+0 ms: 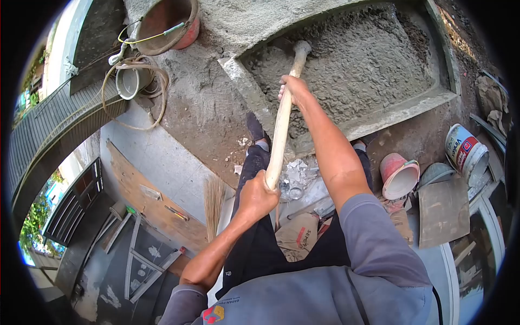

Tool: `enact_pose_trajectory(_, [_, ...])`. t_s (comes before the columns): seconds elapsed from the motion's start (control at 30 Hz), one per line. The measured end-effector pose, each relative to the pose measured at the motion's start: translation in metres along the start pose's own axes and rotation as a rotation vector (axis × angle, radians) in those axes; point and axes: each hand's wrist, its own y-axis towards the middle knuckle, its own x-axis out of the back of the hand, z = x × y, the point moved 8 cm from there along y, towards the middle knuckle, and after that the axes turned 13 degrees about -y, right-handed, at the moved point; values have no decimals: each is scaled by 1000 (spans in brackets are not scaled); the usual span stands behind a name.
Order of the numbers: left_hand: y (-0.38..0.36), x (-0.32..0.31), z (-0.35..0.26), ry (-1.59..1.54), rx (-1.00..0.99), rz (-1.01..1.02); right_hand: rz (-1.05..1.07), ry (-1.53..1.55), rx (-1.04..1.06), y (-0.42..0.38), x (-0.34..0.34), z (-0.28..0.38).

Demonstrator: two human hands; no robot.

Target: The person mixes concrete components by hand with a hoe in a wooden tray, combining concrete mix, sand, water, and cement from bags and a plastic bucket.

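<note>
A long pale wooden handle (pixel 281 127) runs from the middle of the view up into a trough (pixel 401 112) of wet grey mortar (pixel 357 70). My left hand (pixel 257 196) is wrapped round its lower end. Higher up, my right hand (pixel 293 89) grips the same handle near the trough's near edge. The tool's head at the far end is mostly hidden in the mortar, with only a mortar-coated knob showing. My feet stand apart on the near side of the trough.
A large bucket (pixel 189 32) and a smaller pail (pixel 130 81) with a coiled hose (pixel 162 103) are at upper left. On the right are a pink bucket (pixel 400 176) and a white paint bucket (pixel 467 151). A broom (pixel 214 203) and cement bag (pixel 298 236) lie near my legs.
</note>
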Motion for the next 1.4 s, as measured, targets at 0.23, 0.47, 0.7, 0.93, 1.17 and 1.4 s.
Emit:
enact_pose_trajectory(0.23, [-39, -57, -100, -2, 61, 129, 274, 44, -156, -12, 51, -23])
enact_pose_trajectory(0.47, [-79, -52, -226, 77, -47, 247, 344, 356, -166, -58, 106, 7])
enact_pose_trajectory(0.7, [-153, -31, -258, 143, -200, 508, 165, 550, -95, -161, 195, 43])
enact_pose_trajectory(0.93, [-6, 25, -30, 339, -405, 214, -304, 501, 335, -225, 181, 43])
enact_pose_trajectory(1.17, [98, 40, -44, 290, -673, 192, -391, 579, 541, -222, 163, 109])
enact_pose_trajectory(1.4, [134, 111, -51, 351, -467, 59, -276, 630, 371, -37, 83, 103])
